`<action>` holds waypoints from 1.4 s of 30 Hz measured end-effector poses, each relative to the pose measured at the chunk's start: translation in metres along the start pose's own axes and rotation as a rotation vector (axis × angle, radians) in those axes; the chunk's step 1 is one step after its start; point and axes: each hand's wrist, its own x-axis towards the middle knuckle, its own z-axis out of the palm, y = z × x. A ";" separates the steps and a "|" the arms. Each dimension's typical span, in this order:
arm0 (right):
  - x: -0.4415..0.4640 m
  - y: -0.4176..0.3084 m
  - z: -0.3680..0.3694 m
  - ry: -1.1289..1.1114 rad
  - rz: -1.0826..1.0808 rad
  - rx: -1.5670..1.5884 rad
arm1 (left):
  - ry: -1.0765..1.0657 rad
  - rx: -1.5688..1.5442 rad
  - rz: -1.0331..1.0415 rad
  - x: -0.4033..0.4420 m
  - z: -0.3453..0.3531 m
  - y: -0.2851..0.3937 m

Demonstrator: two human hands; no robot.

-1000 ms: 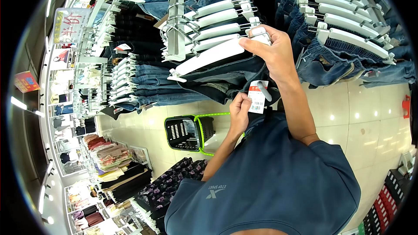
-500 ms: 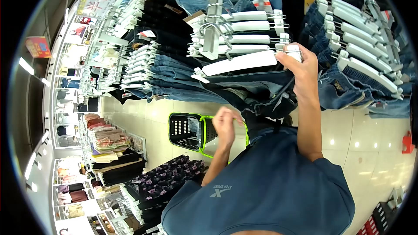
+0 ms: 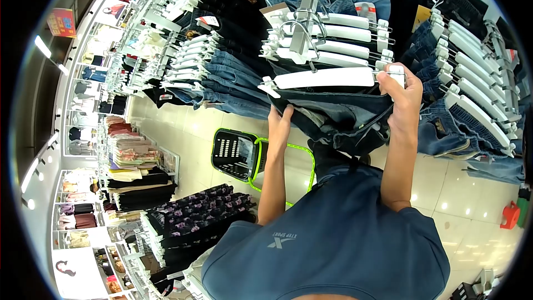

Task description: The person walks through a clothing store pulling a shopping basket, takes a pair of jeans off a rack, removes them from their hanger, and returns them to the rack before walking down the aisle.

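Observation:
My right hand [image 3: 403, 97] is closed around the clip end of a white hanger [image 3: 327, 78], the front one on the rack. Dark jeans [image 3: 338, 106] hang from that hanger by clips at its two ends. Beneath the hanger's left end, my left hand [image 3: 279, 125] grips the side of the jeans near the waistband, thumb in front; its other fingers are partly hidden by the cloth. Behind this hanger, several more white hangers [image 3: 338, 33] hang on a metal rack arm [image 3: 305, 19].
A black basket [image 3: 230, 153] with a bright green handle stands on the tiled floor [image 3: 194, 161], below left. Jeans [image 3: 438, 125] hang on a rack at right, and more [image 3: 233, 80] at left. Floral dark garments [image 3: 200, 208] hang lower left. A red object [image 3: 509, 215] stands far right.
My left hand has risen from above the basket to the side of the dark jeans and taken hold there. My right hand stays on the hanger end. The view has shifted slightly.

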 end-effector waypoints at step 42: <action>0.011 0.011 -0.055 0.147 -0.818 0.228 | -0.302 -0.649 0.448 -0.052 -0.001 0.097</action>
